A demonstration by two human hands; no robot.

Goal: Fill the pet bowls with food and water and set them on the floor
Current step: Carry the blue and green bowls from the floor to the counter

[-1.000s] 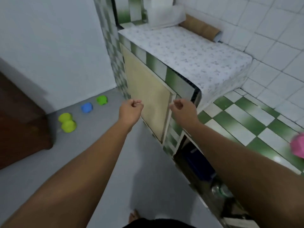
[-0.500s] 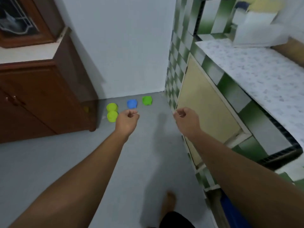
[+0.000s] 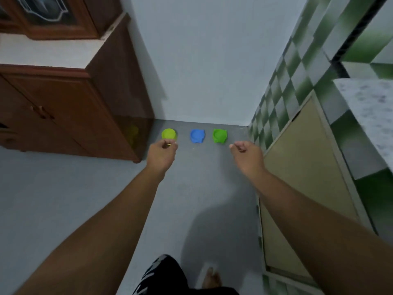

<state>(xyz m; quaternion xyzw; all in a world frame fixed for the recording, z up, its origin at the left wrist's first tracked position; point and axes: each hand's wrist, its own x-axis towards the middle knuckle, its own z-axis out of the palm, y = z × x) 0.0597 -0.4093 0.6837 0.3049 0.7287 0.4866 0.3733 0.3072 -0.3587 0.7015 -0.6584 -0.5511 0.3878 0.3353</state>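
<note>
Three small pet bowls stand in a row on the grey floor by the far wall: a yellow-green bowl (image 3: pixel 168 133) on the left, a blue bowl (image 3: pixel 197 135) in the middle and a green bowl (image 3: pixel 219 135) on the right. A second yellow-green bowl seen earlier is hidden behind my left hand (image 3: pixel 162 153). That hand is held out in a loose fist, in line with the left bowl, holding nothing. My right hand (image 3: pixel 247 154) is also loosely closed and holds nothing, just right of the green bowl in the image.
A dark wooden cabinet (image 3: pixel 70 107) fills the left side. On the right is a green-checked tiled counter (image 3: pixel 302 86) with a beige door (image 3: pixel 302 173) and a patterned top. My bare foot (image 3: pixel 210 278) is on the floor below. A white wall closes the far end.
The view has swung left from the counter toward the corner and moved closer; the bowls now lie straight ahead. Both hands stay loosely closed.
</note>
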